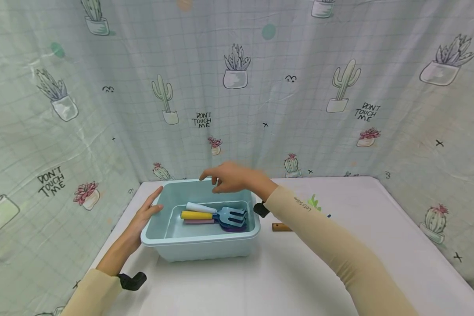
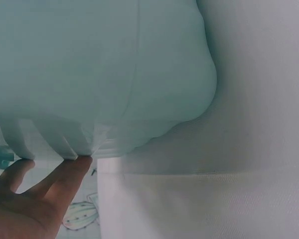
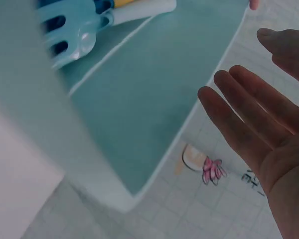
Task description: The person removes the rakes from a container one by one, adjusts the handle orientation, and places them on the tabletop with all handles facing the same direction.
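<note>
A pale blue plastic bin (image 1: pixel 205 251) stands on the white table. Inside lie several toy garden tools: a light blue hand fork (image 1: pixel 231 215) with a pale handle, a yellow handle (image 1: pixel 196 215) joined to a darker blue head, and a pink handle beneath, beside a purple head. My left hand (image 1: pixel 145 215) rests at the bin's left rim, its fingers fairly straight and fingertips against the side in the left wrist view. Over the bin's far rim hovers my right hand (image 1: pixel 232 177), holding nothing; its fingers look spread and loosely bent in the right wrist view (image 3: pixel 284 144).
A wooden handle (image 1: pixel 281 227) lies right of the bin, partly hidden behind my right sleeve. Behind that sleeve shows a green leaf-shaped thing (image 1: pixel 314 202) and a small dark blue tip (image 1: pixel 329 215). Cactus-print fabric (image 1: pixel 260 131) hangs around the table's back and sides.
</note>
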The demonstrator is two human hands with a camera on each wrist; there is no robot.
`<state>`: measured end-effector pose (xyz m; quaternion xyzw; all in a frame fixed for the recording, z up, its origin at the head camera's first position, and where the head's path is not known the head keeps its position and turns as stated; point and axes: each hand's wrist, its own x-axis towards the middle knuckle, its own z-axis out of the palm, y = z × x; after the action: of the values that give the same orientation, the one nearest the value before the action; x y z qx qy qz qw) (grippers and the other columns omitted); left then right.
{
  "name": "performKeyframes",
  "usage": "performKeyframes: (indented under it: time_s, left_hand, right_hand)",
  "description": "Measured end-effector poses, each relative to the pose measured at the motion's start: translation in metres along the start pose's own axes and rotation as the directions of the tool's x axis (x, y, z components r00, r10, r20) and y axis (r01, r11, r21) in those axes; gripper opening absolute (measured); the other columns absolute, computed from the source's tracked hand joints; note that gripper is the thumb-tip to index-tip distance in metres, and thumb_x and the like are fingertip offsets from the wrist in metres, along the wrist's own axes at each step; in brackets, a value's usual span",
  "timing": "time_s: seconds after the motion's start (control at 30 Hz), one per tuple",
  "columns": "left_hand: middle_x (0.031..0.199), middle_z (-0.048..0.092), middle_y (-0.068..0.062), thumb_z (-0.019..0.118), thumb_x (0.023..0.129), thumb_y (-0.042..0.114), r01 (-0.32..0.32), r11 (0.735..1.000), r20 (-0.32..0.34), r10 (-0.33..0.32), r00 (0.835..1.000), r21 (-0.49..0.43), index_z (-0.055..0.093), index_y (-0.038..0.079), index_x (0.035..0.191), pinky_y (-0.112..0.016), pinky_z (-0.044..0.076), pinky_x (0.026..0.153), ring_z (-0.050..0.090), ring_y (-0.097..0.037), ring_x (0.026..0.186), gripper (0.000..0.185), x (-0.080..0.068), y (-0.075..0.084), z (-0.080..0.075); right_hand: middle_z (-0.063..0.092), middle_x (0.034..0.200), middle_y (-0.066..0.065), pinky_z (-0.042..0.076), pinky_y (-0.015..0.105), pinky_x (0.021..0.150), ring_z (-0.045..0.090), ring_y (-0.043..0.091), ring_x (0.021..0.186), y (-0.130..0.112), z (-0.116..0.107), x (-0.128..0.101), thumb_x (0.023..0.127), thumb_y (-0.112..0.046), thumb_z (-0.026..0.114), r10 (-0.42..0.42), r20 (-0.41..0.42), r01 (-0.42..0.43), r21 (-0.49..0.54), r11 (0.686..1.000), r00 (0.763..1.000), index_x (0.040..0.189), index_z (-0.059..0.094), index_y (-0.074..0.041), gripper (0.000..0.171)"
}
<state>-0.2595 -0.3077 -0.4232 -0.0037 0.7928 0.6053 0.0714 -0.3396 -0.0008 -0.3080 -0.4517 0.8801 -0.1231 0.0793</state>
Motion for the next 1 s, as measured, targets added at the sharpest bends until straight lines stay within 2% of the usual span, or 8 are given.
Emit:
performKeyframes:
  time_s: [0.23,0.43,0.7,0.83,1.0]
  left_hand:
    - [0.176,-0.012,0.002,0.039,0.11,0.023,0.02,1.0,0.006,-0.02,1.0,-0.009,-0.001,0.041,0.166,-0.066,0.015,0.126,-0.001,-0.041,0.162,0.071,0.002,0.0,-0.001]
    - [0.176,-0.012,0.002,0.039,0.109,0.023,0.018,1.0,0.007,-0.018,1.0,-0.022,0.0,0.04,0.166,-0.065,0.016,0.126,0.0,-0.04,0.162,0.071,0.0,0.001,-0.001]
    - [0.176,-0.01,0.001,0.04,0.109,0.025,0.016,1.0,0.007,-0.016,1.0,-0.026,0.001,0.04,0.166,-0.065,0.019,0.125,0.002,-0.041,0.162,0.071,0.002,0.001,0.0]
    - [0.176,-0.01,0.0,0.04,0.11,0.026,0.01,1.0,0.009,-0.01,1.0,-0.02,0.001,0.04,0.166,-0.065,0.019,0.125,0.003,-0.041,0.162,0.071,0.003,0.0,0.0]
    - [0.176,-0.01,0.0,0.04,0.11,0.026,0.009,1.0,0.004,-0.009,1.0,-0.019,0.001,0.04,0.166,-0.066,0.019,0.125,0.002,-0.041,0.162,0.07,0.003,-0.003,-0.002]
  right_hand:
    - [0.075,0.121,0.006,0.057,0.029,0.091,0.069,0.017,0.11,0.0,0.025,0.029,0.099,-0.021,0.07,0.018,0.028,-0.019,0.05,0.999,0.999,0.144,0.059,-0.025,0.046]
    - [0.074,0.124,0.006,0.057,0.029,0.091,0.069,0.016,0.108,0.002,0.047,0.047,0.099,-0.023,0.069,0.075,0.069,-0.081,0.095,0.992,0.995,0.143,0.06,-0.024,0.045]
    - [0.067,0.134,0.007,0.057,0.034,0.093,0.065,0.019,0.116,0.005,0.065,0.057,0.101,-0.024,0.066,0.121,0.136,-0.141,0.152,0.978,0.983,0.147,0.056,-0.022,0.047]
    - [0.064,0.14,0.005,0.056,0.034,0.096,0.065,0.017,0.116,0.008,0.073,0.061,0.1,-0.025,0.068,0.136,0.146,-0.158,0.144,0.977,0.98,0.147,0.056,-0.023,0.048]
    - [0.061,0.146,0.003,0.054,0.039,0.104,0.062,0.018,0.119,0.009,0.077,0.067,0.101,-0.026,0.067,0.149,0.152,-0.169,0.126,0.978,0.977,0.147,0.056,-0.026,0.047]
